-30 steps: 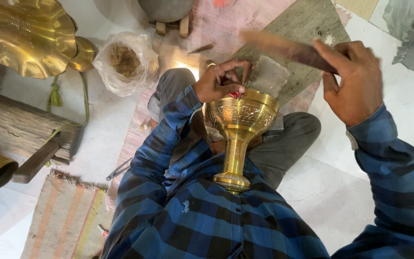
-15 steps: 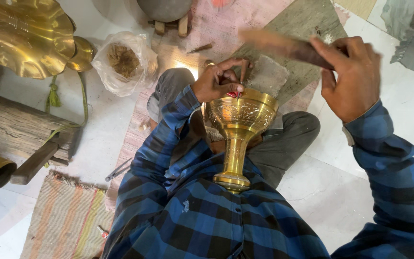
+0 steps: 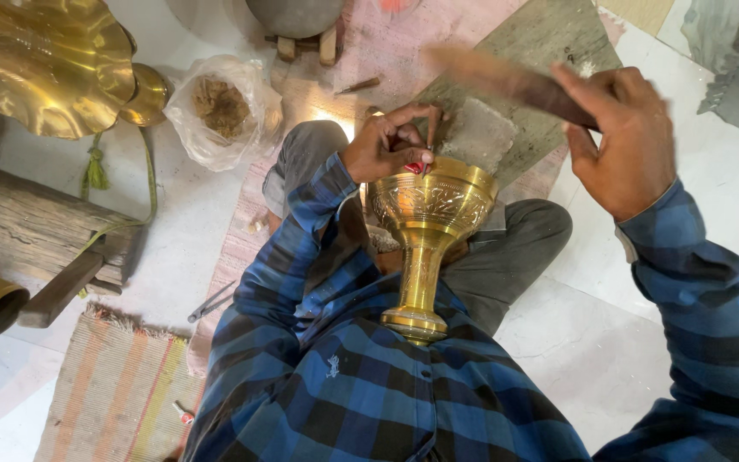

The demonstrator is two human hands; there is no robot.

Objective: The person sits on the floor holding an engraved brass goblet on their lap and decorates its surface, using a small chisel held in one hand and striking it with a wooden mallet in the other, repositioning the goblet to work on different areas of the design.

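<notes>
While left hand (image 3: 384,145) steadies goblet (image 3: 428,224), mallet (image 3: 515,83) raised

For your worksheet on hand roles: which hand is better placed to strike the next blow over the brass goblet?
Right. The right hand holds the wooden mallet raised above the brass goblet; the left hand is pinching a small tool at its rim.

Pale stone floor (image 3: 712,197), cracked in places. Pink woven mat (image 3: 241,248) underfoot; striped rug (image 3: 104,393) lower left. Weathered wooden block (image 3: 36,227) at left. Clear plastic bag (image 3: 220,107) (brown material inside). Bright light patch near the mat's middle.
</notes>
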